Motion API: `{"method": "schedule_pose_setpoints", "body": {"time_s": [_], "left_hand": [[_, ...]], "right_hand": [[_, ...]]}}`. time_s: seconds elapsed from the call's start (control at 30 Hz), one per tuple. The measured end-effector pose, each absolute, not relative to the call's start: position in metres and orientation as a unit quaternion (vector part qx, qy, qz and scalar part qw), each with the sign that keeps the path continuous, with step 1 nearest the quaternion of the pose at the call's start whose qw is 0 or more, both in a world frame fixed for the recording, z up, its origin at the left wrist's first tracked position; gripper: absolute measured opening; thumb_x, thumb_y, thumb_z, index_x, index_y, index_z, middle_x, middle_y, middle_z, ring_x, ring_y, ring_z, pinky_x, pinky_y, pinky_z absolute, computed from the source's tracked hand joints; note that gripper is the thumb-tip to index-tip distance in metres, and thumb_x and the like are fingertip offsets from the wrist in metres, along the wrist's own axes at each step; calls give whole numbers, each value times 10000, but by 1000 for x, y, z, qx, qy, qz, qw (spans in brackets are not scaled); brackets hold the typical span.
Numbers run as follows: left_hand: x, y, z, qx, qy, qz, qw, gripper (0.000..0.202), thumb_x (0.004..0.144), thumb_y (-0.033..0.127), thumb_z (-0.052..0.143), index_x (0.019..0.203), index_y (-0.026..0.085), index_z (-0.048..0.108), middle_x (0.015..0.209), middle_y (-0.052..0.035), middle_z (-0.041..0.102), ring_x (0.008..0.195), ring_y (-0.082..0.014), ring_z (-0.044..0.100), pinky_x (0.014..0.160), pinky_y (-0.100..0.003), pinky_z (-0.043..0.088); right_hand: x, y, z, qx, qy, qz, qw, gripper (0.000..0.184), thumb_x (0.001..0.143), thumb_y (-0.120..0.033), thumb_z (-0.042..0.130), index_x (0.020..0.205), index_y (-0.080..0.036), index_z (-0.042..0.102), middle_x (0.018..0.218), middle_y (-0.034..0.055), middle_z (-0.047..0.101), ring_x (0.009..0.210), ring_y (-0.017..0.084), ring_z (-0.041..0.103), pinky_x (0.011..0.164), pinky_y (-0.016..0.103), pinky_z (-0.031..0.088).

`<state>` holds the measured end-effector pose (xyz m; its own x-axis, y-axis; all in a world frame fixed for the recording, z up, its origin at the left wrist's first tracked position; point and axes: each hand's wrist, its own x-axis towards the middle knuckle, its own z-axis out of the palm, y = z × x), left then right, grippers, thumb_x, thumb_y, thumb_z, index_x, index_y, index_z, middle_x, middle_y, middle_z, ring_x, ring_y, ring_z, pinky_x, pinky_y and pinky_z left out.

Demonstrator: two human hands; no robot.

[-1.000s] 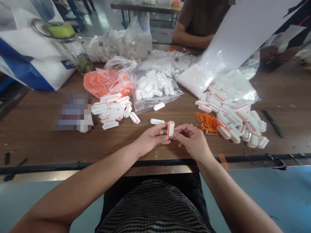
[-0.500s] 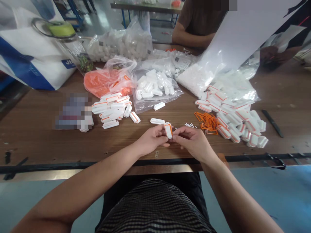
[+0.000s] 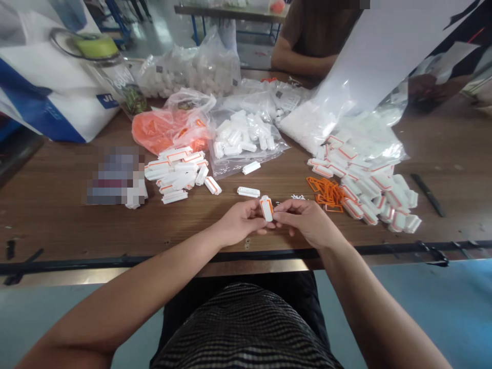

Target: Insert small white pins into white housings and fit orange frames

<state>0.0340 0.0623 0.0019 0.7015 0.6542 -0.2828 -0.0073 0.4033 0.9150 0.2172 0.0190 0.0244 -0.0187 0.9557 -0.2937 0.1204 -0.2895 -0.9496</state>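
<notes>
Near the front edge of the table, my left hand (image 3: 240,221) is closed on a small white plastic housing with an orange frame (image 3: 266,209), held tilted upright. The fingertips of my right hand (image 3: 303,219) are pinched together at the housing's right edge; anything tiny between them is hidden. Just beyond my hands lie a white housing (image 3: 248,191) and a scatter of tiny white pins (image 3: 298,197). Loose orange frames (image 3: 326,192) are heaped to the right of my right hand.
White housings with orange edging lie in a left pile (image 3: 179,171) and a larger right pile (image 3: 369,189). Behind are an orange-filled bag (image 3: 161,128), a clear bag of white parts (image 3: 242,136) and a bottle (image 3: 123,84). A black tool (image 3: 427,195) lies far right. A person sits opposite.
The held housing has turned slightly in my fingers, so its face looks plainer now. My right hand shifts very little and stays at its edge.
</notes>
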Motion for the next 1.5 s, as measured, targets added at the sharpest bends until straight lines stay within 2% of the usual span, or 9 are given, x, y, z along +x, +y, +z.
{"method": "schedule_pose_setpoints", "body": {"time_s": [0.2, 0.37, 0.53, 0.67, 0.8, 1.0, 1.13, 1.33, 1.5], "left_hand": [[32, 64, 8, 506, 342, 178, 772, 212, 831, 106, 663, 1039, 143, 639, 978, -70, 721, 872, -147, 704, 758, -250, 536], [33, 65, 10, 501, 339, 165, 779, 270, 828, 80, 642, 1090, 144, 640, 1031, -79, 718, 839, -132, 706, 703, -218, 526], [34, 63, 11, 493, 323, 160, 792, 264, 802, 96, 662, 1058, 160, 654, 1087, -73, 704, 842, -133, 705, 698, -220, 528], [33, 63, 13, 496, 320, 159, 791, 229, 781, 91, 664, 997, 166, 666, 1040, -59, 708, 829, -135, 699, 706, -237, 531], [33, 63, 14, 503, 329, 151, 785, 184, 767, 59, 636, 920, 156, 665, 962, -40, 704, 768, -120, 687, 688, -236, 530], [32, 66, 16, 493, 314, 122, 802, 172, 758, 85, 638, 908, 155, 685, 928, -36, 707, 742, -119, 684, 663, -228, 522], [29, 69, 16, 495, 292, 97, 812, 176, 772, 121, 665, 942, 152, 700, 1014, -67, 721, 731, -112, 674, 696, -247, 528], [27, 72, 14, 477, 280, 95, 827, 211, 764, 151, 710, 975, 158, 701, 1097, -83, 719, 796, -126, 693, 692, -235, 531], [27, 73, 12, 477, 264, 86, 834, 256, 807, 321, 733, 988, 144, 696, 1107, -110, 710, 935, -181, 697, 686, -233, 531]], "right_hand": [[208, 13, 33, -626, -559, 382, 386, 155, 751, -286, 688, 852, -203, 771, 738, 24, 742, 658, 139, 636, 615, 269, 485], [211, 16, 32, -596, -553, 425, 399, 173, 777, -338, 691, 838, -206, 785, 770, 35, 756, 687, 152, 650, 643, 284, 506], [219, 23, 34, -571, -541, 474, 395, 183, 771, -354, 707, 801, -186, 774, 687, 30, 723, 608, 124, 609, 552, 247, 468], [218, 23, 36, -576, -535, 490, 377, 210, 767, -373, 700, 795, -172, 752, 678, 36, 711, 542, 107, 568, 431, 212, 371], [214, 23, 37, -588, -532, 476, 382, 176, 736, -335, 704, 781, -165, 720, 702, 39, 708, 580, 114, 592, 415, 198, 380], [215, 27, 36, -568, -501, 534, 375, 509, 716, -316, 712, 1208, -214, 632, 978, 52, 722, 550, 87, 587, 369, 190, 385], [220, 31, 32, -523, -520, 574, 356, 356, 751, -305, 695, 1088, -191, 682, 836, 21, 715, 518, 56, 544, 391, 174, 373], [220, 32, 31, -527, -516, 577, 351, 329, 704, -261, 729, 1017, -185, 662, 725, -14, 675, 510, 67, 556, 391, 173, 406], [215, 30, 34, -546, -485, 571, 375, 249, 647, -204, 710, 884, -181, 635, 676, -31, 650, 480, 66, 545, 391, 179, 404]]}}
